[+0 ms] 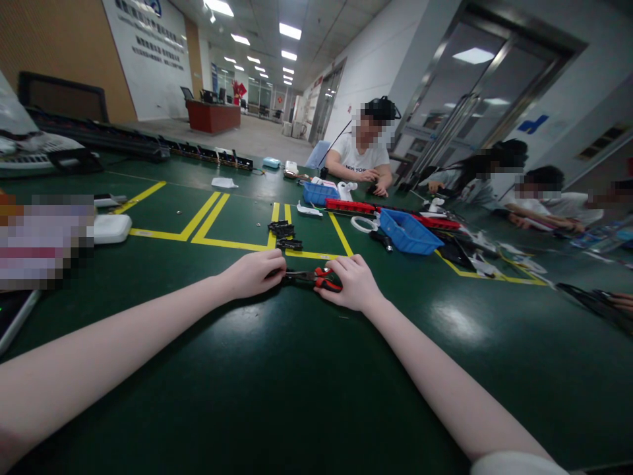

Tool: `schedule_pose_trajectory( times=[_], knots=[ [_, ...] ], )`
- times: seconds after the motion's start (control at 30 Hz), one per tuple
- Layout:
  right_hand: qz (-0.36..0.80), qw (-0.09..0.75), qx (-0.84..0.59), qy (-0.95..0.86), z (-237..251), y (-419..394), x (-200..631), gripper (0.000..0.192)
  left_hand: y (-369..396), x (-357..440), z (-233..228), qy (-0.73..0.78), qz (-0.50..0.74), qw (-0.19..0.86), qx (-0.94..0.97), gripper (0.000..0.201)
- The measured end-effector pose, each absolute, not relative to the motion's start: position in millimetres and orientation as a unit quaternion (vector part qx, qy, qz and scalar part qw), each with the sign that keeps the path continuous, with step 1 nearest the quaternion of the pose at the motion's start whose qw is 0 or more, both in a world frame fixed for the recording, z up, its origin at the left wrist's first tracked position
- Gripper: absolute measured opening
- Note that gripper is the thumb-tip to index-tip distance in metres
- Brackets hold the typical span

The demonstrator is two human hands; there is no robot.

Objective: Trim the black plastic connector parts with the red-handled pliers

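My right hand is closed around the red-and-black handles of a pair of pliers lying low over the green table. My left hand is closed at the pliers' jaw end, pinching a small dark part that I cannot make out. Just beyond both hands, a few small black parts lie inside a yellow-taped square.
A blue bin, a white tape ring and red strips lie beyond on the right. A white box sits at left. Other people sit working along the table's far and right sides. A second blue bin stands farther back.
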State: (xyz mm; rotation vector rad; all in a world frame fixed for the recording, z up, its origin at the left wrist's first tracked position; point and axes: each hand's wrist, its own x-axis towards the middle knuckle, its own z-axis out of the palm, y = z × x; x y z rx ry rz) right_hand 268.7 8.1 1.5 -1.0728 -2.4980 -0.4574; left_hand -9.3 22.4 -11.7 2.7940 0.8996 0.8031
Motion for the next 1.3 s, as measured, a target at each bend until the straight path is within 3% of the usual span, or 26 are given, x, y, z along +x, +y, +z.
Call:
schedule_pose_trajectory(
  times=[1.3],
  knots=[
    [-0.169, 0.193, -0.424, -0.868, 1.7, 7.9, 268.0, 0.045, 22.2, -10.2, -11.2, 0.329, 0.242, -0.002, 0.913, 0.013]
  ],
)
